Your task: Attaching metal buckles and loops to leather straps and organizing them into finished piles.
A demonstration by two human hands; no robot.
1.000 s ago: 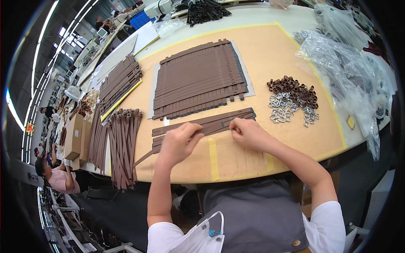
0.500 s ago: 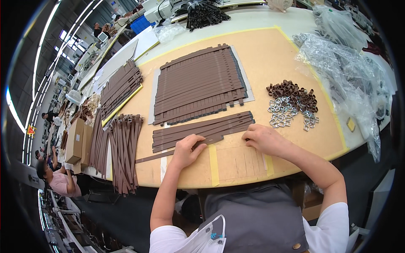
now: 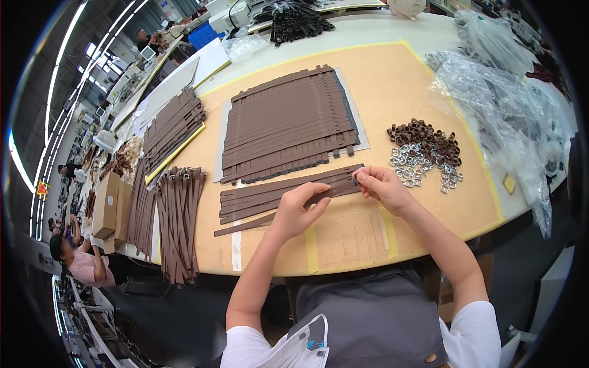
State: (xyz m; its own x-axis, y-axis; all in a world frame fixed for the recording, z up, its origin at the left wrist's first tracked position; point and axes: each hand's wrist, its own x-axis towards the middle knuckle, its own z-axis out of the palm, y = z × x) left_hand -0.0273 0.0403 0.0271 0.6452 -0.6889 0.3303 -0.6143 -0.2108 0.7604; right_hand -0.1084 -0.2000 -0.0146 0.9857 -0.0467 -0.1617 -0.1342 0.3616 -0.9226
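Note:
A long brown strap (image 3: 245, 224) lies slanted on the tan work mat (image 3: 405, 92). My left hand (image 3: 299, 210) presses down on its middle, fingers curled over it. My right hand (image 3: 380, 186) pinches the strap's right end between thumb and fingers. Just behind the hands lies a small row of brown straps (image 3: 270, 191). Farther back a wide layer of brown straps (image 3: 288, 122) rests on a grey board.
A heap of brown loops (image 3: 423, 133) and silver metal buckles (image 3: 412, 162) sits right of my hands. Clear plastic bags (image 3: 503, 104) cover the right side. Finished straps (image 3: 180, 214) hang over the left table edge. Cardboard boxes (image 3: 110, 202) and a seated person (image 3: 80, 264) are at left.
Both hands have shifted to the right along the strap. The right hand moved from the table's front toward the buckle pile and now grips the strap's end.

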